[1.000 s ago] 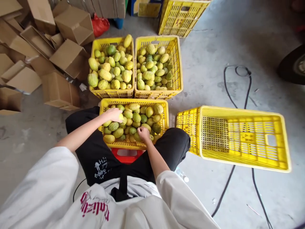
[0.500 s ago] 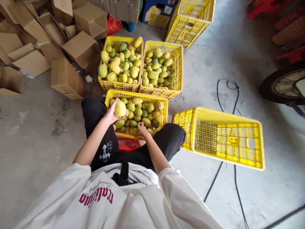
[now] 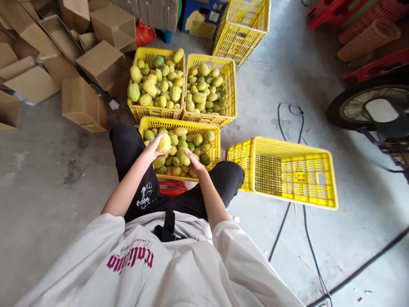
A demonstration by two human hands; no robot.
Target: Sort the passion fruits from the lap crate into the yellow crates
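Observation:
My left hand (image 3: 153,148) is closed around a pale yellow, papaya-like fruit (image 3: 164,143), held above the left side of the near yellow crate (image 3: 217,147). A larger yellow-green, papaya-like fruit (image 3: 183,156) is in my right hand (image 3: 194,164), fingers curled against its right side, a little lower over the same crate. Many similar oval fruits, green to yellow, fill the crate beneath both hands. The crate sits between my knees, and part of a red stool (image 3: 172,187) shows at its near side.
Behind stand two more fruit-filled crates, the left one (image 3: 156,113) and the right one (image 3: 232,85). An empty yellow crate (image 3: 295,177) lies to the right, near black cables (image 3: 281,232) and a wheel (image 3: 358,106). Cardboard boxes (image 3: 84,104) crowd the left.
My right hand has lifted a fruit out of the near crate's pile. My left hand still holds its pale fruit, now turned slightly. The whole view has shifted a little.

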